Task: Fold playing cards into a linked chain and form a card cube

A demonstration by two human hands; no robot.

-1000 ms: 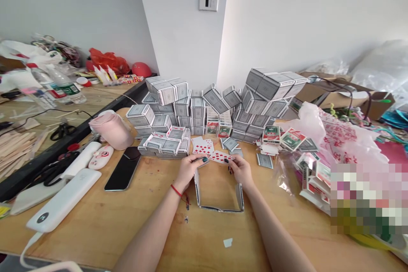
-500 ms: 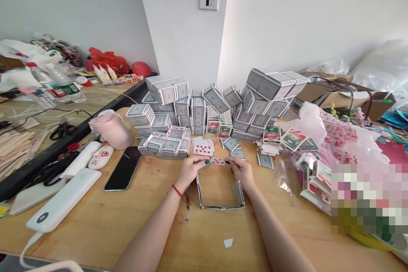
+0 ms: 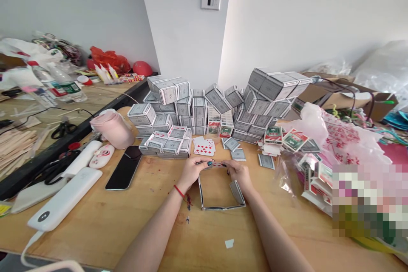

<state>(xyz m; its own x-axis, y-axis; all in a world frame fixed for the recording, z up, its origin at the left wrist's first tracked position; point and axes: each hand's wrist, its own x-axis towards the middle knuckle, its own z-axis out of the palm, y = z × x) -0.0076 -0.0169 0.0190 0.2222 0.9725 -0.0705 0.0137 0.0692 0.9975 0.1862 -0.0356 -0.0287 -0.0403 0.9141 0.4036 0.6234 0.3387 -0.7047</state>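
My left hand [image 3: 192, 171] and my right hand [image 3: 237, 172] each pinch one end of a red-pip playing card [image 3: 217, 164], held nearly edge-on just above the wooden table [image 3: 127, 221]. The card forms the far side of a small square frame of upright cards [image 3: 220, 207] that stands between my wrists. The frame's right wall [image 3: 237, 191] leans inward under my right hand. A face-up fan of red cards [image 3: 204, 148] lies just beyond my fingers.
A heap of grey card boxes [image 3: 204, 106] is stacked against the wall. A black phone [image 3: 123, 172], white power bank [image 3: 63, 199], pink roll [image 3: 112, 128] and scissors [image 3: 51, 172] lie left. A pink plastic bag [image 3: 338, 136] and loose card packs [image 3: 287, 138] crowd the right.
Both hands have lowered the card from a flat, face-up hold to an edge-on position at the frame's far side. The frame's right wall has tipped inward.
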